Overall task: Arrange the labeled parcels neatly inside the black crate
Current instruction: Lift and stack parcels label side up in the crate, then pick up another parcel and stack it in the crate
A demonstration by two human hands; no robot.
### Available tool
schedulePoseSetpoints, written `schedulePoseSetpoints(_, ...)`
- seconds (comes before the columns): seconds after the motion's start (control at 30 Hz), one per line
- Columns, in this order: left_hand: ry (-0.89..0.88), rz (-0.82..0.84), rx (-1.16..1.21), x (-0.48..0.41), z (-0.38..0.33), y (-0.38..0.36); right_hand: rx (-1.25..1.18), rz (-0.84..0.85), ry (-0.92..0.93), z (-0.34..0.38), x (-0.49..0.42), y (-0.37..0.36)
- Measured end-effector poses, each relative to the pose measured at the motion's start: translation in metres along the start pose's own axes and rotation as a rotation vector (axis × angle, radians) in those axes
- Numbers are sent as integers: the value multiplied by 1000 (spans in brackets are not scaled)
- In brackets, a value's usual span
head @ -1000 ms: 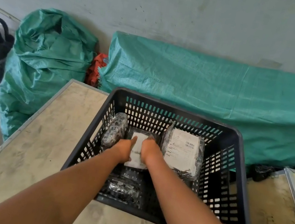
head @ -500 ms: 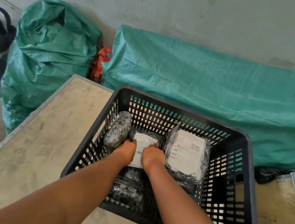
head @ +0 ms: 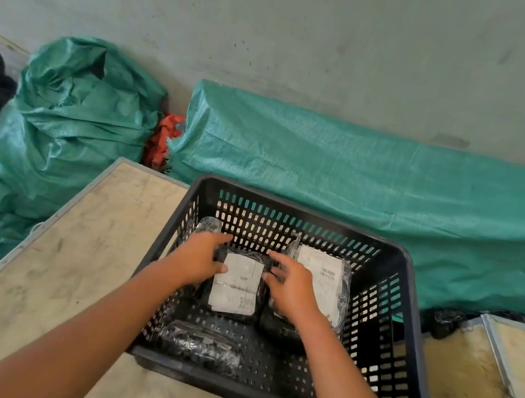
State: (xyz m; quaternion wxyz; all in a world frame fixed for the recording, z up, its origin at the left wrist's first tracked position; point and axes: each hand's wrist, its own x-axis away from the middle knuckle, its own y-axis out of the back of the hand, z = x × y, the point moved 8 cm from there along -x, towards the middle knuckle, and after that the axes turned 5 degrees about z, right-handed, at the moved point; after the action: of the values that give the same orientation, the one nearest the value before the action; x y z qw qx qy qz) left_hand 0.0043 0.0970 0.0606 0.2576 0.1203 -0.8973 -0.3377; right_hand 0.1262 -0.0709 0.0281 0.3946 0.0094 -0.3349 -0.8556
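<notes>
- The narrow wrapped parcel (head: pixel 209 225) leans upright in the crate's far-left corner, mostly hidden behind the left hand; propped like that it could tip onto the middle parcel if the hand knocks it on the way out; no label shows on it from here
- The left hand (head: pixel 200 263) sits at the left edge of the middle parcel (head: pixel 236 284), fingers spread and curled over the wrap, thumb on the label's edge; it looks more like pressing and steadying than a firm grip, so slick film could slide under it
- The middle parcel lies flat on the floor of the black crate (head: pixel 405 330), label up, near the far wall; its wrap is glossy and loose, and a one-sided push would probably turn it askew rather than square it
- The unlabelled-looking dark parcel (head: pixel 199 348) lies by the crate's near wall, well apart from the row; left there it may spoil the neat layout, and a forearm pulling back could drag it
- The right hand (head: pixel 291 290) rests between the middle parcel and the larger labelled parcel (head: pixel 319 285), fingers apart and touching the middle parcel's right edge; whether it presses the larger one I cannot tell
- The larger parcel stands tilted toward the far-right corner; I judge it the likeliest to flop flat once the wrist beside it moves
</notes>
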Motion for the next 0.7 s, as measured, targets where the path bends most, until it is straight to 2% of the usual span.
schedulePoseSetpoints(0.17,-393,-317,161,76,-11,61,-74,7,87,15,0,-5)
schedulePoseSetpoints(0.2,-419,-394,144,89,-5,68,-70,27,97,21,-2,-13)
schedulePoseSetpoints(0.27,-338,-478,82,101,14,72,-78,77,103,35,-8,-34)
schedulePoseSetpoints(0.33,-152,-400,41,98,39,58,-88,131,98,51,-13,-59)
schedulePoseSetpoints(0.4,-75,-276,40,95,55,39,-76,195,121,68,-16,-86)
schedulePoseSetpoints(0.47,-59,-228,79,94,64,29,-24,246,167,83,-22,-112)
schedulePoseSetpoints(0.57,-50,-263,173,90,71,32,71,286,137,84,-24,-139)
schedulePoseSetpoints(0.7,-61,-270,259,89,77,31,102,166,97,63,-17,-144)
